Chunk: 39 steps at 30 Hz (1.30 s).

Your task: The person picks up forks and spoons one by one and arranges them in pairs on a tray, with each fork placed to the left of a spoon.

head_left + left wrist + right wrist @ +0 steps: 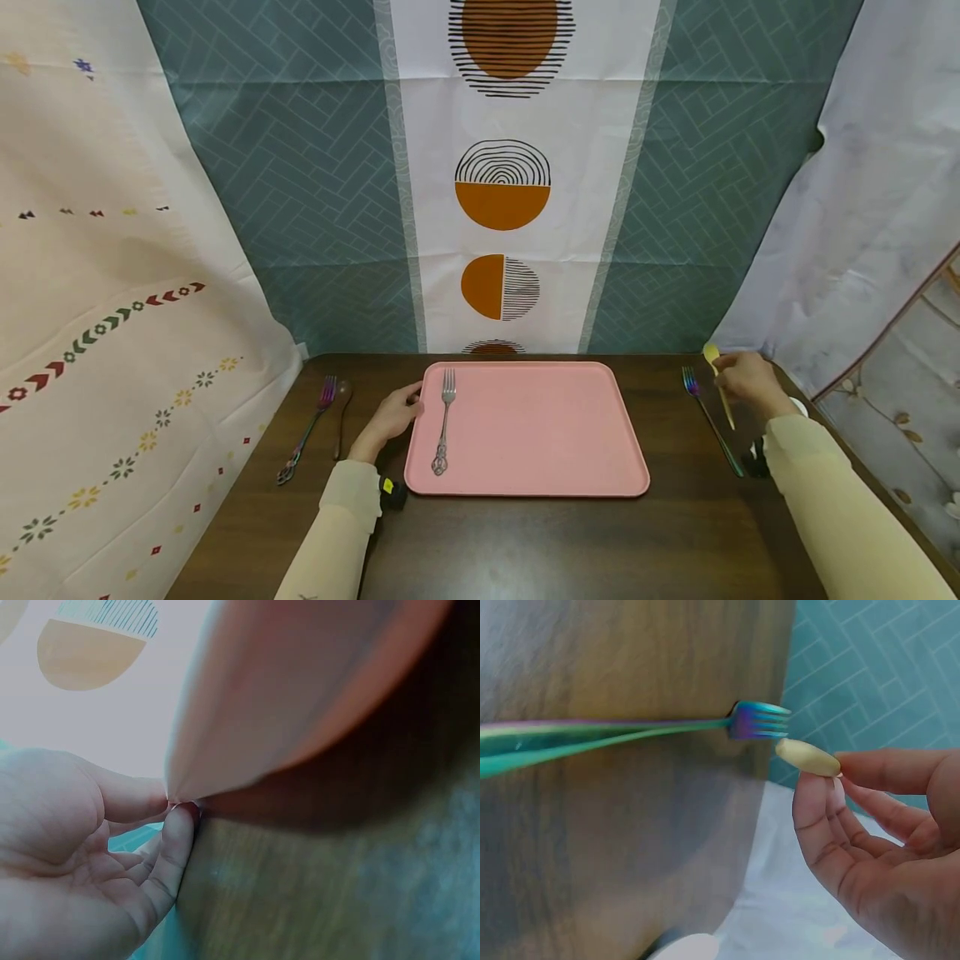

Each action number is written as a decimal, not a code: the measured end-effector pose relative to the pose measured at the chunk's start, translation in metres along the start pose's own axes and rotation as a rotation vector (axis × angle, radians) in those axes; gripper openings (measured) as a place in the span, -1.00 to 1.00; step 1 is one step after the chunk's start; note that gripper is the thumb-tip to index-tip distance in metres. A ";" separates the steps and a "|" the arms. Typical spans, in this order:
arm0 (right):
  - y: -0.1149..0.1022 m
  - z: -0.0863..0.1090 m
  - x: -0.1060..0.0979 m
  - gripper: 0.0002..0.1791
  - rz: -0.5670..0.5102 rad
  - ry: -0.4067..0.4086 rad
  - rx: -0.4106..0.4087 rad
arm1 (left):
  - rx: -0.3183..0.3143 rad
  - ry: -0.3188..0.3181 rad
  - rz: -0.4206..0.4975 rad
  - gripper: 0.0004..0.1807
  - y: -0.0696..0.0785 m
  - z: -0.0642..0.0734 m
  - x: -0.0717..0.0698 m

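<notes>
My left hand pinches the left rim of a pink tray between thumb and fingers. The tray's edge looms large and blurred in the left wrist view. An ornate silver fork lies along the tray's left side, tines away from me. Over at the far right, my right hand pinches a slim yellow spoon, its rounded end pointing away. Only a short yellow piece shows at the fingertips in the right wrist view. Just left of this hand, a rainbow-coloured fork lies on the table.
Another rainbow fork with an ornate handle lies left of the tray, beside a dark brown spoon. The dark wooden table meets a patterned cloth at its back edge. Light cloths hang at both sides.
</notes>
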State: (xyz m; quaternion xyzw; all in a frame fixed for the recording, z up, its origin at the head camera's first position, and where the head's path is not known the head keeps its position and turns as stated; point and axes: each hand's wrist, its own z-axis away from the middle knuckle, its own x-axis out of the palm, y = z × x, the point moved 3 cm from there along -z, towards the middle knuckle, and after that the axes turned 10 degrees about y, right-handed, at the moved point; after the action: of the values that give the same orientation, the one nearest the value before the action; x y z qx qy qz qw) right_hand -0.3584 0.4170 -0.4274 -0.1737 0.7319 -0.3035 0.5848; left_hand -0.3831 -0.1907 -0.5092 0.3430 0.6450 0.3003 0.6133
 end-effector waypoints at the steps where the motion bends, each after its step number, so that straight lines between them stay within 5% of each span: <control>1: -0.002 0.000 0.001 -0.44 -0.022 -0.006 0.004 | -0.001 0.000 -0.001 -0.42 0.000 0.000 0.000; 18: -0.026 -0.001 0.019 -0.43 -0.202 -0.102 0.041 | -0.013 0.004 -0.004 -0.41 0.001 0.000 -0.001; 39: -0.057 0.005 0.041 -0.44 -0.210 -0.126 0.015 | -0.012 -0.004 0.001 -0.42 0.001 0.001 -0.001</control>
State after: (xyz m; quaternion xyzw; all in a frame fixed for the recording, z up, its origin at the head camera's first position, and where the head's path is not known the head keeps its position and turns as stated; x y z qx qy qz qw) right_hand -0.3702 0.3475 -0.4223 -0.2641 0.6690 -0.3570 0.5960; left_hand -0.3821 -0.1910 -0.5079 0.3400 0.6419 0.3038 0.6166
